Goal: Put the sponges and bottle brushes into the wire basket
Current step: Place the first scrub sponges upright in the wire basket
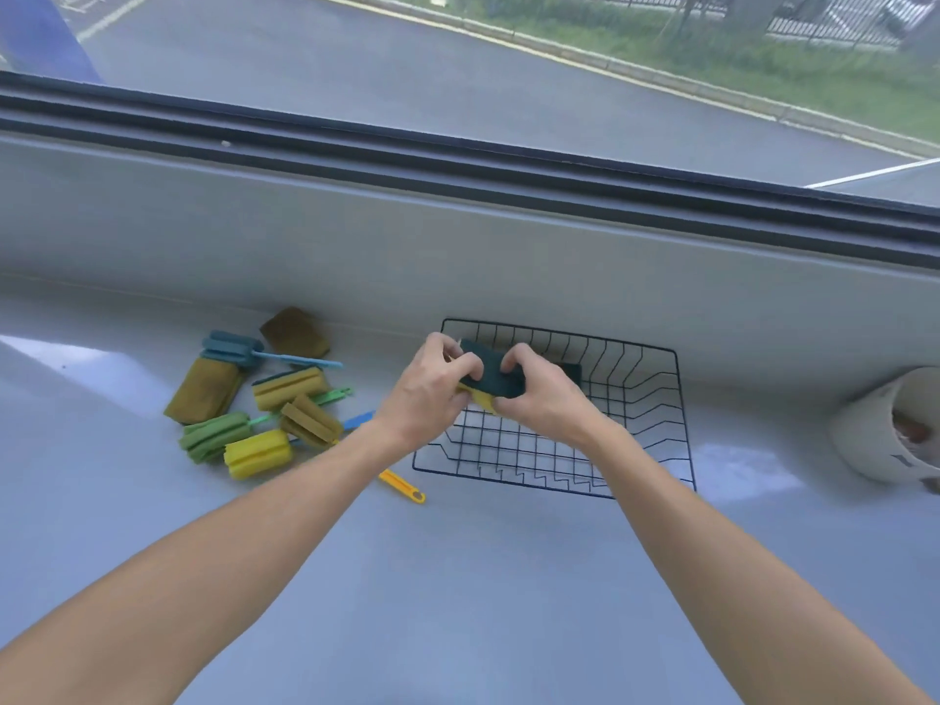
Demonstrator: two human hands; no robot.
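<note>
A black wire basket (656, 450) sits on the grey sill at centre right. Above its left part, my left hand (427, 394) and my right hand (541, 399) both grip one yellow sponge with a dark green scouring face (496, 383). Another dark pad (569, 371) shows behind my right hand, inside the basket. To the left lies a pile: several flat sponges (203, 391), a grooved yellow sponge (290, 388), and foam bottle brushes in blue (231, 348), green (213, 436), yellow (258, 452) and olive (310, 421). A yellow handle (402, 486) pokes out under my left forearm.
A white cup (880, 429) lies on its side at the right edge, near the basket. A low grey wall and a dark window frame (458, 160) rise behind the sill; a road shows through the glass.
</note>
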